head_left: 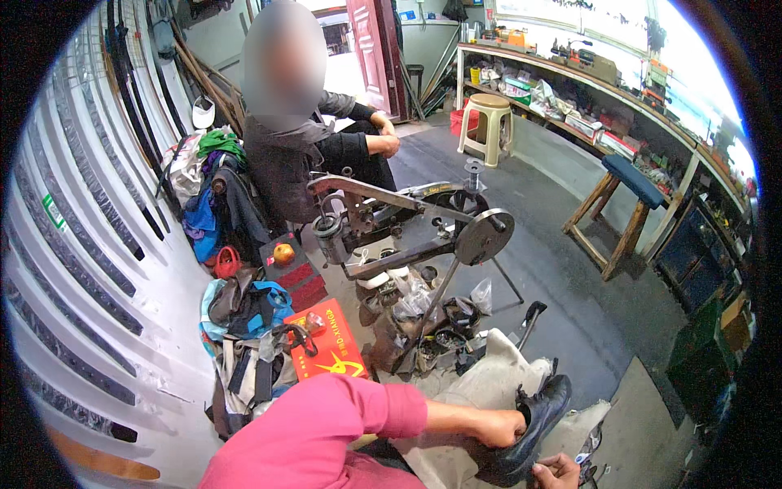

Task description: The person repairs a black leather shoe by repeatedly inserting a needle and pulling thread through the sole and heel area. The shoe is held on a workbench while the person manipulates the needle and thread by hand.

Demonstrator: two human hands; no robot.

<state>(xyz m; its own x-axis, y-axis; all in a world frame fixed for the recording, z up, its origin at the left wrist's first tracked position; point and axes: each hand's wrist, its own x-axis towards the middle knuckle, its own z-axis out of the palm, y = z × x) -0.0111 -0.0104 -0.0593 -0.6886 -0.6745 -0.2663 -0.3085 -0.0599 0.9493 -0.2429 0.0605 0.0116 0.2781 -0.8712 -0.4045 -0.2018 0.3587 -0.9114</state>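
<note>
A black shoe lies tilted over a beige cloth spread across my lap. My left hand, reaching in from a pink sleeve, is closed at the shoe's opening, and some of its fingertips are hidden there. By the lower edge of the shoe, my right hand is partly cut off by the picture's rim. Its thumb and fingers are drawn together close to the sole; anything between them is too small to make out.
Ahead stands a hand-cranked sewing machine on thin legs, with bags and small containers beneath. A seated person is beyond it. At left are a red box and piled bags. Stools and a long workbench stand right.
</note>
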